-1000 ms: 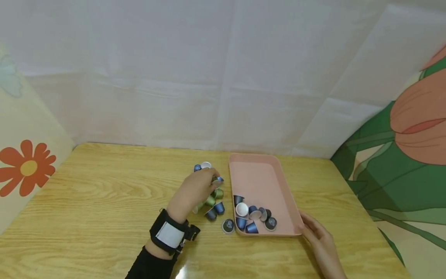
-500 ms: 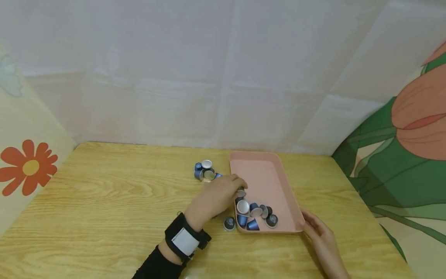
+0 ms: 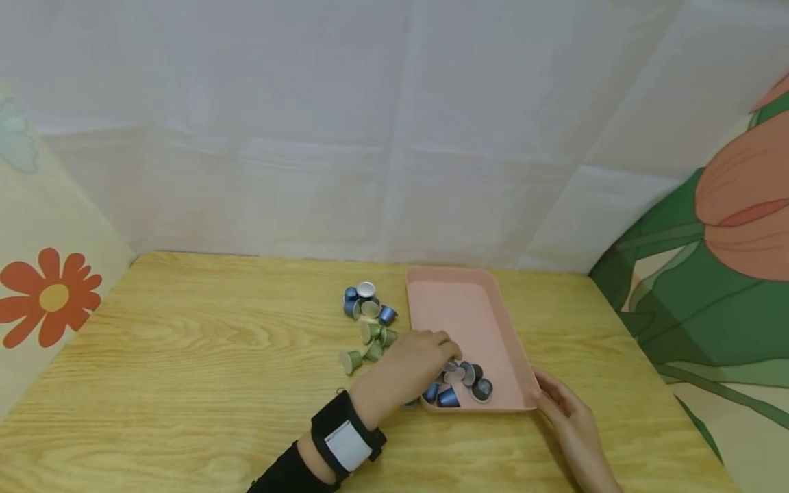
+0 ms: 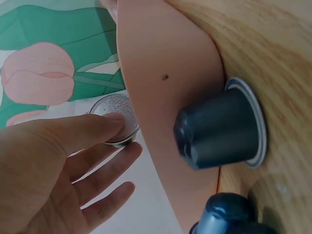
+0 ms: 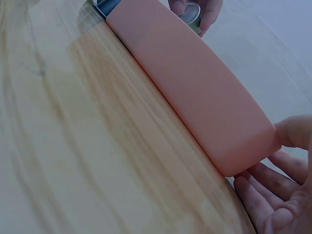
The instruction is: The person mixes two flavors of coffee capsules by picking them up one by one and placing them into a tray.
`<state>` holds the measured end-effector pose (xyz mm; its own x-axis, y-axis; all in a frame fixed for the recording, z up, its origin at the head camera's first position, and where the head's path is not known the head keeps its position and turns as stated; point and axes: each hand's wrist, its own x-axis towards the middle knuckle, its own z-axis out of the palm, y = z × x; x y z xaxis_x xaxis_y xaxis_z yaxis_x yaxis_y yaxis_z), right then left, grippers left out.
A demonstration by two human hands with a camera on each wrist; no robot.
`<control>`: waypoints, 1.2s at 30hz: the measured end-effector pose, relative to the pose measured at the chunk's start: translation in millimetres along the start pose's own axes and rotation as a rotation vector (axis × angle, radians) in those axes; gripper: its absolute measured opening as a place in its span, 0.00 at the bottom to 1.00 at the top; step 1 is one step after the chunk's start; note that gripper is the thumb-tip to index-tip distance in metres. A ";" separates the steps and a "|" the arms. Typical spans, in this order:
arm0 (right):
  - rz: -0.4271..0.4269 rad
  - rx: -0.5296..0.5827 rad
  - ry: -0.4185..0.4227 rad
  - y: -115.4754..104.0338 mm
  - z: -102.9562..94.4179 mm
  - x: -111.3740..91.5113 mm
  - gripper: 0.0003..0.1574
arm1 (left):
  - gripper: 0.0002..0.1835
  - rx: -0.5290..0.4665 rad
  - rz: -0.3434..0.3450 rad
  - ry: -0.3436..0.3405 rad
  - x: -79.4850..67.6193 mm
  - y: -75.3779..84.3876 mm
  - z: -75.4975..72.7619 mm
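Note:
A pink tray (image 3: 456, 301) lies on the wooden table, several blue, dark and grey coffee capsules (image 3: 483, 389) gathered at its near end. Over that end, my left hand (image 3: 407, 366) pinches a coffee capsule (image 4: 117, 103) between thumb and fingers, its silvery lid showing in the left wrist view. My right hand (image 3: 572, 421) grips the tray's near right corner, thumb at the rim and fingers low against the corner in the right wrist view. The left hand hides part of the tray's left side from the head view.
Left of the tray lie several green capsules (image 3: 351, 361), with blue capsules (image 3: 387, 315) and a white-lidded one (image 3: 366, 289) behind them. A dark capsule (image 4: 219, 129) stands on the table beside the tray wall. A white cloth (image 3: 277, 171) hangs behind the table.
My left hand has carried a capsule from the pile rightward, over the tray's near end. The green capsules have come back into view. The right hand stays at the tray corner.

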<state>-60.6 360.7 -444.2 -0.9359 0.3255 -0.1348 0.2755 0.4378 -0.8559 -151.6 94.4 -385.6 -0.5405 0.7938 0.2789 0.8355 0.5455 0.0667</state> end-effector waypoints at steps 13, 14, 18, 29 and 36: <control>-0.023 0.016 0.002 0.8 -0.4 2.7 0.39 | 0.10 0.009 0.057 0.000 -0.1 11.1 10.1; -0.017 0.017 0.000 0.7 -0.2 2.7 0.39 | 0.10 0.008 0.054 -0.001 -0.5 11.0 9.8; -0.025 0.017 0.001 1.5 -0.2 1.9 0.39 | 0.11 0.015 0.046 0.001 -2.1 10.2 8.6; -0.040 0.021 0.014 3.5 -0.9 2.2 0.38 | 0.12 -0.031 -0.010 -0.014 -9.6 8.8 -9.5; -0.035 0.037 0.015 4.8 -0.8 1.8 0.39 | 0.13 0.008 -0.085 -0.017 -15.7 3.2 -28.7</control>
<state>-60.8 364.0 -448.1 -0.9415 0.3230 -0.0968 0.2337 0.4184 -0.8777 -137.6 76.0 -362.3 -0.6113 0.7488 0.2563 0.7856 0.6133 0.0817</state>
